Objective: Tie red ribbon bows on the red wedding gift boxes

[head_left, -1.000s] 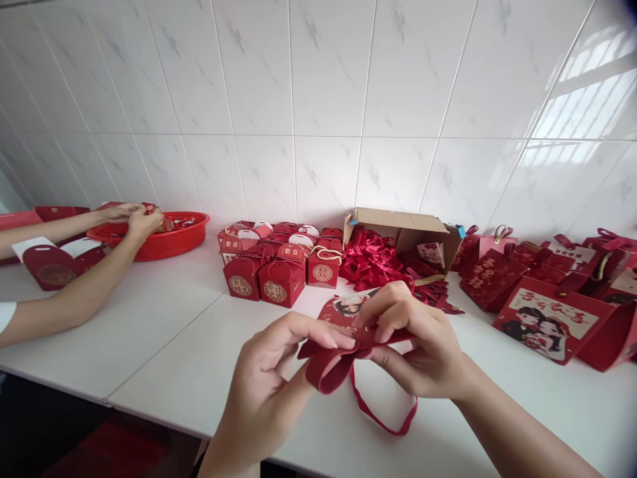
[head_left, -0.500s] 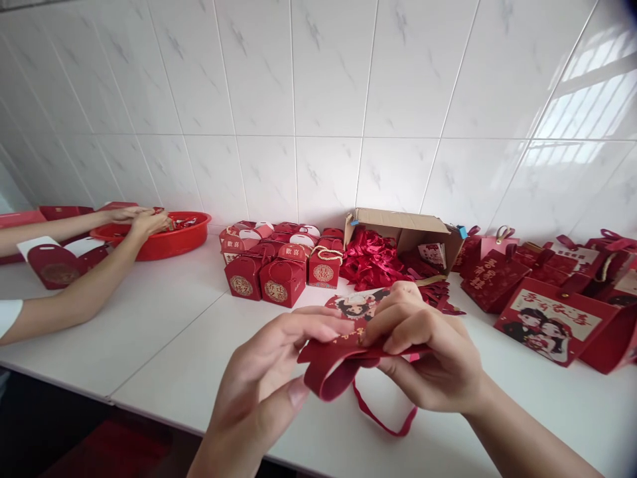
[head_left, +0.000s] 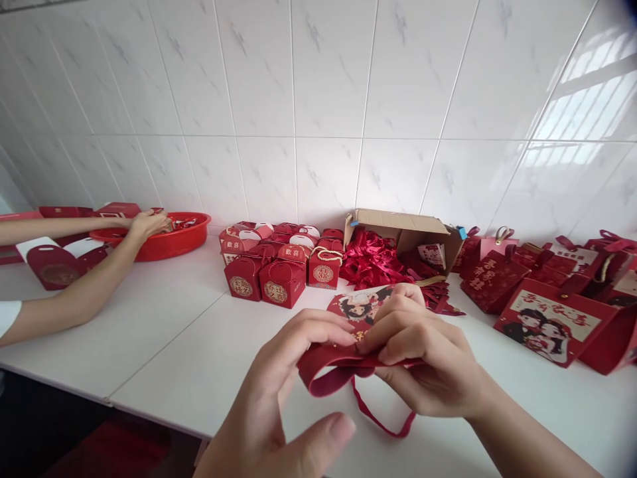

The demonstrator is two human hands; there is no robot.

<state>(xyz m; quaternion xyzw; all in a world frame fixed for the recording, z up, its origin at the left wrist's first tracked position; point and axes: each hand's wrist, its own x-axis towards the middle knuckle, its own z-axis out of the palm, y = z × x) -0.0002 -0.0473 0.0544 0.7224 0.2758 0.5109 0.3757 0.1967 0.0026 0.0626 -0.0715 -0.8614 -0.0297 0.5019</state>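
Observation:
A red wedding gift box, folded and printed with a cartoon couple, is held over the table in front of me. My right hand pinches its near edge, thumb beneath and fingers on top. With my left hand, I touch the same edge with my fingertips; the thumb is spread away from it. Between the hands, a wide dark red band curls into a loop. A thin red ribbon hangs below in an arc. My fingers hide part of the box's edge.
Several small red boxes stand behind my left hand. An open cardboard box spills red ribbons. Finished-looking red gift bags crowd the right. At left, another person's arms reach over a red basin.
My left thumb has moved away from the band loop, down and right, while the left fingers shifted inward along the edge. The right hand keeps its pinch. The other person's hands moved apart slightly.

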